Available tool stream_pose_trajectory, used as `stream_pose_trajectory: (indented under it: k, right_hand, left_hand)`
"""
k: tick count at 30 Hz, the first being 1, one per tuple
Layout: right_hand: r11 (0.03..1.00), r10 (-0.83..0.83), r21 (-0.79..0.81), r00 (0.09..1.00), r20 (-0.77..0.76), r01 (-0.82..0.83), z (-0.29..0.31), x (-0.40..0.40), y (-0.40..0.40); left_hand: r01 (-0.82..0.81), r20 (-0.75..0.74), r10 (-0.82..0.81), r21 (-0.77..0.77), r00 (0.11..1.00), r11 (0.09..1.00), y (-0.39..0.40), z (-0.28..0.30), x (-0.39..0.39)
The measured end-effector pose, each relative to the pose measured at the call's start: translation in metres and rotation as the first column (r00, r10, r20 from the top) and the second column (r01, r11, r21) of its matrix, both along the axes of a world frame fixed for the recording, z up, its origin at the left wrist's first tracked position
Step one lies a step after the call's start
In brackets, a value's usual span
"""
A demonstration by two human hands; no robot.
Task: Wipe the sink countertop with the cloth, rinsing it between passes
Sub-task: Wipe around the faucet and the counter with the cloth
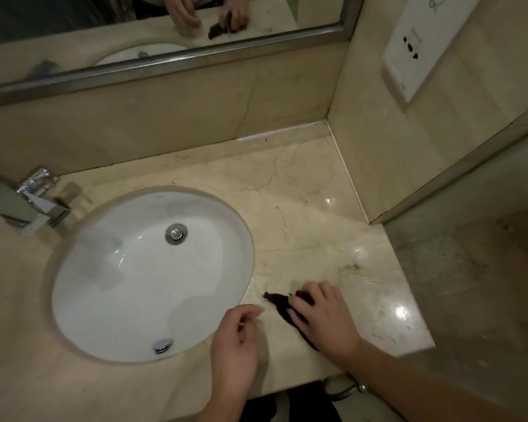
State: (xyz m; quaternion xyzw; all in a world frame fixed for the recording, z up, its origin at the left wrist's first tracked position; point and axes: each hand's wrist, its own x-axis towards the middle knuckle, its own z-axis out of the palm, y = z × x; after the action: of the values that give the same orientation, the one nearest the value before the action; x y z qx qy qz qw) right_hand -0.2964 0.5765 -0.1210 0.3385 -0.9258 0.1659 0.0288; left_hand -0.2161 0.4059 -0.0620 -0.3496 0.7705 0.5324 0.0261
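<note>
You stand at a beige marble desk [302,208] veined with thin dark cracks, its polished top catching bright spots of light toward the right front corner. A white oval sink [134,269] is set under the stone at the left, with a chrome drain plug [176,234] near its middle and a chrome overflow cap [163,345] on its near wall. A square chrome faucet [28,202] stands at the far left behind the basin. Along the back wall runs a mirror [165,25] in a grey metal frame, and in it you can see both hands and the cloth reflected. The right wall is tiled in the same beige stone and carries a white socket panel [409,56].

The cloth [279,303] is small, dark brown to near black, crumpled and stretched into a narrow strip. It lies on the desk just to the right of the sink's rim, near the front edge.

Your right hand [320,318] rests on top of the cloth, its fingers [301,312] spread fairly straight and pressing it flat against the stone. Your left hand [235,345] hovers just beside it, over the desk at the sink's near-right rim, with its fingers [250,312] loosely curled and holding nothing.
</note>
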Motion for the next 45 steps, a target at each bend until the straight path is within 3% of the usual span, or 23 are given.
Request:
stream_pose_trajectory:
  k: [2,7,10,14,16,20,23,25,28,31,37,42,45]
  right_hand:
    - [0.999,0.051,0.006,0.998,-0.029,-0.051,-0.004,-0.033,0.003]
    - [0.940,-0.335,0.021,0.934,-0.125,0.340,0.001,-0.165,-0.019]
    - [0.910,-0.414,0.002,0.908,-0.064,0.414,0.002,-0.131,-0.020]
    - [0.978,-0.201,-0.034,0.978,0.058,0.204,0.003,-0.011,0.013]
    - [0.980,-0.198,-0.005,0.980,0.035,0.198,0.001,-0.009,0.038]
    - [0.814,-0.579,-0.004,0.812,-0.071,0.580,0.002,-0.087,0.074]
    - [0.740,-0.671,-0.011,0.738,-0.062,0.672,0.003,-0.087,0.075]
    - [0.752,-0.659,-0.008,0.752,-0.008,0.659,0.002,-0.046,0.070]
    - [0.860,-0.511,0.005,0.860,0.024,0.511,0.003,0.014,0.078]
    - [0.924,-0.383,0.006,0.924,-0.013,0.383,0.002,-0.005,0.093]
    - [0.875,-0.480,0.056,0.877,-0.024,0.481,0.004,-0.102,0.071]
    - [0.870,-0.493,0.045,0.868,0.050,0.492,0.008,-0.038,0.116]
    - [0.799,-0.600,0.067,0.800,0.016,0.598,0.006,-0.001,0.131]
  left_hand:
    - [0.023,0.020,-0.023,0.009,1.000,1.000,0.005,-0.001,-0.001]
    - [0.115,0.031,-0.116,0.014,0.993,0.993,0.015,0.001,0.003]
    - [0.127,0.018,-0.127,0.020,0.992,0.992,0.021,0.004,0.005]
    - [0.124,0.015,-0.125,0.033,0.992,0.992,0.028,0.005,0.006]
    - [0.152,0.015,-0.153,0.034,0.988,0.988,0.029,0.004,0.006]
    - [0.190,0.003,-0.190,0.043,0.982,0.981,0.027,0.005,0.006]
    - [0.159,0.000,-0.160,0.068,0.987,0.985,0.024,0.006,0.007]
    - [0.147,-0.001,-0.148,0.078,0.989,0.986,0.024,0.009,0.009]
    - [0.168,0.002,-0.169,0.090,0.986,0.982,0.026,0.011,0.013]
    - [0.192,-0.002,-0.193,0.091,0.981,0.977,0.026,0.011,0.015]
    - [0.175,-0.012,-0.174,0.090,0.985,0.980,0.020,0.006,0.021]
    - [0.163,-0.021,-0.161,0.098,0.987,0.982,0.017,0.007,0.027]
    - [0.122,-0.012,-0.122,0.119,0.993,0.985,0.014,0.007,0.027]
